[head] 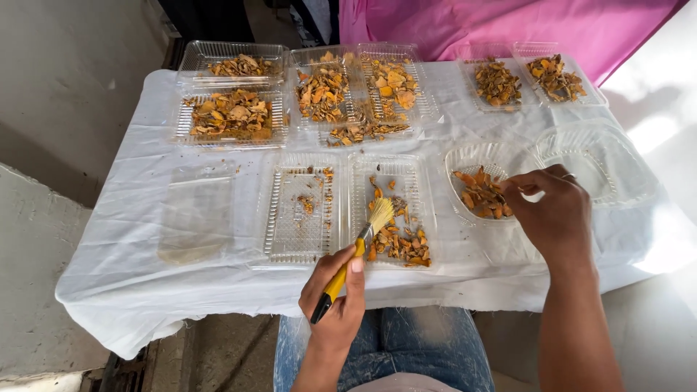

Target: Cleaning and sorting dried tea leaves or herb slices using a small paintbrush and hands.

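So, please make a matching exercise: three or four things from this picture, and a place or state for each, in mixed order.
Things:
1. brush
2. right hand
3. pink cloth
4. flat clear lid

Places or states:
a. far edge of the table
b. empty, at the left
c. held by the left hand
d. at the round clear tray

Pairs: 1-c, 2-d, 3-a, 4-b

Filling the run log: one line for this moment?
left hand: holds yellow brush over hinged tray | right hand: reaching into round container

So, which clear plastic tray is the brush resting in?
The middle front tray, holding orange pieces; the brush bristles sit in it, unlike its nearly bare left neighbour.
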